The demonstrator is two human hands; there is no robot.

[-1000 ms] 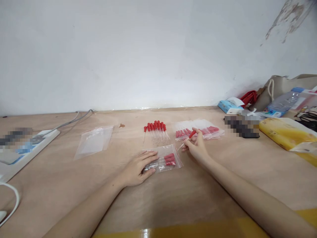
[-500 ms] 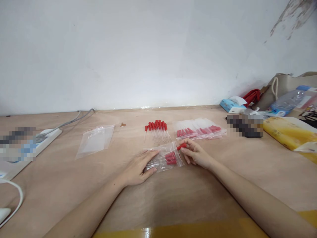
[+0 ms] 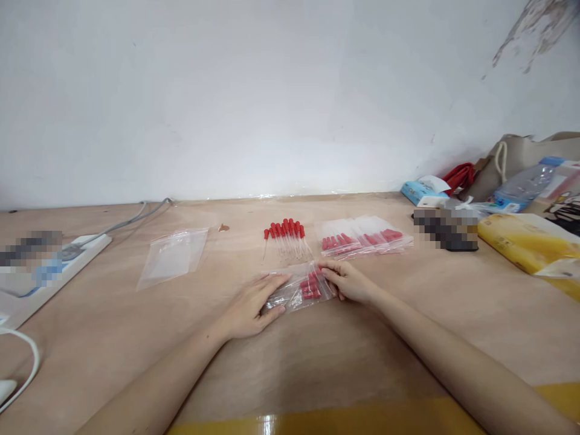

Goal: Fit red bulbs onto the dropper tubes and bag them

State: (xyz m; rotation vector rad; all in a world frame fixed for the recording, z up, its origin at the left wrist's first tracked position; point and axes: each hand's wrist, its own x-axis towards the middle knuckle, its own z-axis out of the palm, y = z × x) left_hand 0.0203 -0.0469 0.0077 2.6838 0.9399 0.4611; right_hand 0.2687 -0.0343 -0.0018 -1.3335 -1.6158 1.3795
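A clear zip bag (image 3: 290, 297) lies at the front of the table with several red-bulbed droppers (image 3: 310, 289) in it. My left hand (image 3: 254, 308) rests over the bag's left end, thumb and fingers stretched apart along its edges. At the bag's right end, by its mouth, my right hand (image 3: 347, 281) is closed in a pinch on the red bulb of a dropper (image 3: 319, 273), mostly inside the bag. Behind the bag is a fan of loose droppers (image 3: 285, 229), red bulbs away from me. Filled zip bags (image 3: 362, 235) overlap to their right.
Flat zip bags (image 3: 174, 257) without droppers lie on the left. Farther left are a power strip (image 3: 86, 254) and a grey cable (image 3: 129, 222). On the right sit a tissue pack (image 3: 426, 192), a yellow pack (image 3: 521, 241), a plastic bottle (image 3: 530, 181) and a blurred dark object (image 3: 466, 244).
My right hand has moved left, sliding the dropper farther into the bag, so its red bulb now sits at the mouth near the others. My left hand stays on the bag.
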